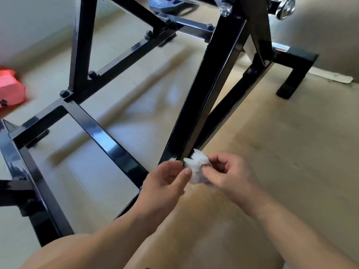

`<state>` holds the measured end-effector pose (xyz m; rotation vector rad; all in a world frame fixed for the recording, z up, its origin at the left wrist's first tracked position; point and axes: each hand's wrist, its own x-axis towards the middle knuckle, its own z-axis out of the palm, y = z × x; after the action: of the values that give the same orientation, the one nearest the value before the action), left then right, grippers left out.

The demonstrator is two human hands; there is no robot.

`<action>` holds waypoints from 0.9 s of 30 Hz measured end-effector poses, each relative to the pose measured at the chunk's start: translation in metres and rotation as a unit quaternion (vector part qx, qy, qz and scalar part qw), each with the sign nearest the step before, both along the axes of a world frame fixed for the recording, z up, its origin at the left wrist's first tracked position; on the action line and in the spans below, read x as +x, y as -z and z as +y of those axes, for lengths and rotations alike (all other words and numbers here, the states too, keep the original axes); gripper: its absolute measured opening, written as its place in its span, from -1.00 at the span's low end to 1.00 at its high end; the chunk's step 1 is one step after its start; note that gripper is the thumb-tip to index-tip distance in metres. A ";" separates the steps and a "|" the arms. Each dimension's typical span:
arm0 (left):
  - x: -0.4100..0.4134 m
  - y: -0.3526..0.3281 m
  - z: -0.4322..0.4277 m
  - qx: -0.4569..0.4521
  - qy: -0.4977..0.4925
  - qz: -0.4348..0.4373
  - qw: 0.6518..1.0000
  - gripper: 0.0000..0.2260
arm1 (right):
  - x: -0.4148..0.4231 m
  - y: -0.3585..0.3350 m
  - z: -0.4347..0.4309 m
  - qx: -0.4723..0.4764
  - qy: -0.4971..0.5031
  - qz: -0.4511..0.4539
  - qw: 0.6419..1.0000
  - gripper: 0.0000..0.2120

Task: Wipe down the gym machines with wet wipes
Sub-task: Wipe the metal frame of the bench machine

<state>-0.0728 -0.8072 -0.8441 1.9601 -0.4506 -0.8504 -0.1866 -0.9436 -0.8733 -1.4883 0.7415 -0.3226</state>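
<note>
Most of the view is pale, glossy floor (272,152), on which stands the black steel frame (104,133) of a gym machine, its bolted square bars running from the near left to the far right. One slanted post (206,90) drops from the far top toward the near centre. A blurred red object (11,88) lies at the far left edge. Both bare forearms reach in from the near side. The left hand (165,183) pinches the left edge of a crumpled white wet wipe (196,167) between thumb and forefinger, while the right hand (227,171), fingers curled, grips its right side. The wipe sits at the foot of the slanted post.
</note>
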 end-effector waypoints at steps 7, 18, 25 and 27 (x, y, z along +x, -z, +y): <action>0.020 -0.019 -0.006 -0.041 0.013 0.072 0.996 -0.68 | 0.016 -0.025 0.006 0.125 -0.043 0.011 0.991 -0.86; 0.052 -0.031 0.016 -0.113 0.076 0.305 0.943 -0.70 | 0.030 -0.060 0.023 0.069 0.023 0.092 0.993 -0.81; 0.076 -0.052 0.039 -0.085 0.020 0.266 0.960 -0.65 | 0.043 -0.084 0.048 -0.045 -0.058 0.190 0.979 -0.70; 0.094 -0.060 0.054 -0.068 0.021 0.236 0.969 -0.67 | 0.050 -0.096 0.057 -0.086 -0.130 0.231 0.960 -0.64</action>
<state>0.0212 -0.7529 -0.7842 1.5608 -0.2587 -1.2382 -0.1363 -0.8867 -0.7774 -1.8318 0.8854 0.1743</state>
